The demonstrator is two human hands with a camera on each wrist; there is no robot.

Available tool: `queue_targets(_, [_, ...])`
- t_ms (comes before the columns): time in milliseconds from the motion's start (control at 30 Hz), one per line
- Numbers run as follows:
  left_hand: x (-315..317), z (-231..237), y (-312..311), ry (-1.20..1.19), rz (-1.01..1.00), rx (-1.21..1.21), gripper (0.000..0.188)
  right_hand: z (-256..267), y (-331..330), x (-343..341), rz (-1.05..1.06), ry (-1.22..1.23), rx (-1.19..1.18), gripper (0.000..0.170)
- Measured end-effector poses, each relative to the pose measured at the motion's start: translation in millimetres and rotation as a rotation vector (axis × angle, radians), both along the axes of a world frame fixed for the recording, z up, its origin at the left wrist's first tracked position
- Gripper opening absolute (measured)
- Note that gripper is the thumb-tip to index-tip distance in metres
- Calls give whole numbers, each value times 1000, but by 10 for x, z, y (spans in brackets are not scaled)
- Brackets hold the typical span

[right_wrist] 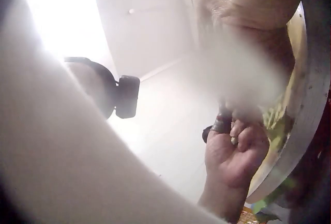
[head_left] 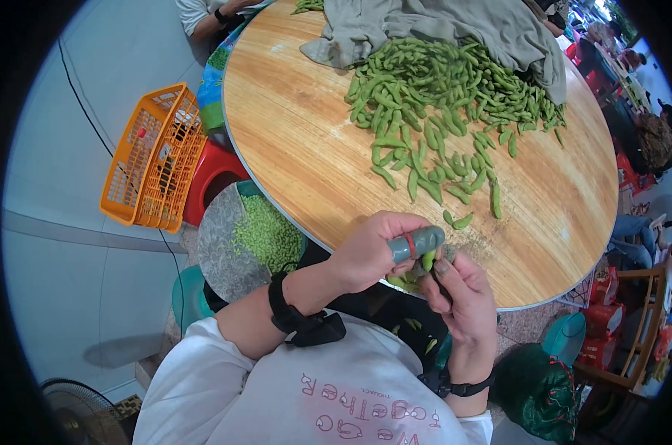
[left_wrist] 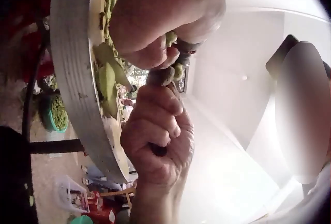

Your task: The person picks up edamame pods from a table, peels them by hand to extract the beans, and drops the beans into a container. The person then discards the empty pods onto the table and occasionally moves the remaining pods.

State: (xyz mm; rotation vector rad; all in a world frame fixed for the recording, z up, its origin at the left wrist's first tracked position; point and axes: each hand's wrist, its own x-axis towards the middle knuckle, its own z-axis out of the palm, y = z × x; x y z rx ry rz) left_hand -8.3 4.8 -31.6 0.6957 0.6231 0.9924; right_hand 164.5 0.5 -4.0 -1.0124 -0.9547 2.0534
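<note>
Over the table's near edge, my left hand and right hand meet fingertip to fingertip at a green edamame pod. The left hand pinches it; its thumb wears a grey-green cover with a red band. Curled fingers of the right hand grip the pod's other side. A dark thing sits partly hidden in the right palm; I cannot tell what it is. Green husks lie at the table edge below the hands in the left wrist view. A blurred patch hides part of the right hand in the right wrist view.
A large heap of edamame pods covers the far part of the round wooden table, beside a grey cloth. Shelled beans fill a container at the left. An orange crate and red stool stand beyond it.
</note>
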Motion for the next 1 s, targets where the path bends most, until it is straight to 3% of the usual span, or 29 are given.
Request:
queue_targets(67, [27, 8, -4, 98, 33, -31, 16, -39, 12, -12, -8, -60, 40, 14])
queue_targets(133, [78, 4, 16, 609, 136, 423, 19, -75, 7, -17, -43, -336, 296, 14])
queue_targets(233, [14, 53, 29, 698, 77, 343, 21, -119, 31, -22, -76, -350, 316, 14])
queue_targets(267, [-4, 78, 30, 696, 76, 342, 21, -121, 43, -17, -77, -352, 315, 14])
queue_targets(333, [-34, 119, 42, 439, -6, 55, 23, -120, 84, -12, -84, -199, 153, 13])
queue_targets(467, [-57, 113, 93, 403, 51, 170, 25, -141, 213, 25, -42, -390, 364, 12])
queue_targets(533, [-98, 205, 132, 426, 83, 113, 28, -121, 350, -14, -278, -1064, 936, 14])
queue_targets(600, [-142, 63, 141, 350, 115, 113, 30, -49, 363, 2, -223, -1118, 957, 16])
queue_targets(667, [-181, -39, 155, 276, 148, 113, 32, 49, 347, 98, 295, -1005, 906, 16])
queue_targets(700, [-193, -66, 159, 306, 177, 179, 34, 72, 389, 168, 452, -964, 822, 16])
queue_targets(733, [-195, -71, 166, 336, 206, 245, 36, 56, 427, 143, 454, -967, 820, 16])
queue_targets(800, [-191, 24, 170, 388, 150, 146, 35, -1, 555, 40, -205, -1185, 897, 17])
queue_targets(867, [-152, 10, 166, 442, 93, 58, 35, -41, 647, -6, -208, -1321, 976, 19])
queue_targets(967, [-96, -157, 149, 544, 119, 276, 34, -79, 636, -97, -77, -1518, 976, 16])
queue_targets(1000, [-133, -131, 159, 613, 25, 437, 32, -115, 619, -88, -74, -1517, 977, 16])
